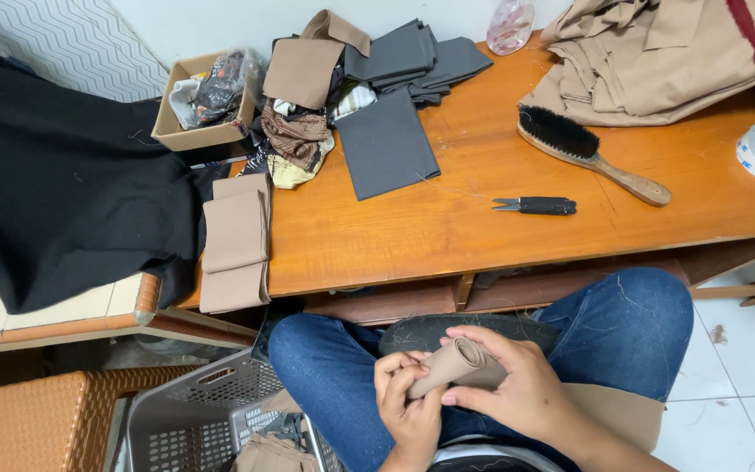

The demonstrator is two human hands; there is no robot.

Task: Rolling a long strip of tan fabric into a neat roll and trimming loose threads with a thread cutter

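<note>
Both hands meet over the lap: the left hand (405, 395) pinches the end of a tan cloth roll (458, 365), the right hand (517, 385) wraps around it; thread snips (536, 205) lie well beyond on the table (482, 157).

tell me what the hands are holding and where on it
Both hands hold a rolled tan piece of cloth over the lap. The left hand pinches its lower end; the right hand wraps its grip around the roll's middle and upper part.
</note>
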